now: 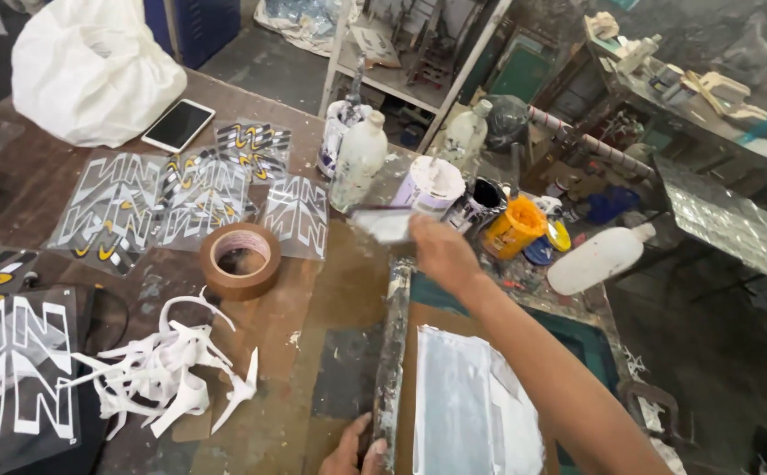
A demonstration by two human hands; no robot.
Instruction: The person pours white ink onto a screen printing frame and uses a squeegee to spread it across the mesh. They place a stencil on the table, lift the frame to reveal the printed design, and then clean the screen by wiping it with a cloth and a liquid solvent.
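So: my right hand [440, 251] clenches paint-smeared scraper [381, 222] over white tub [432, 183]; left hand [352, 449] pins frame edge [392, 352]; screen [462, 405] coated white.

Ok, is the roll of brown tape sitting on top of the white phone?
No, the brown tape roll lies flat on the table by the printed sheets, well apart from the white phone near the white bag.

Paint-crusted rough wooden squeegee [392, 352]; glossy clear plastic sheets [198, 198]; matt brown paper tape roll [241, 260]; worn wooden table [313, 308]
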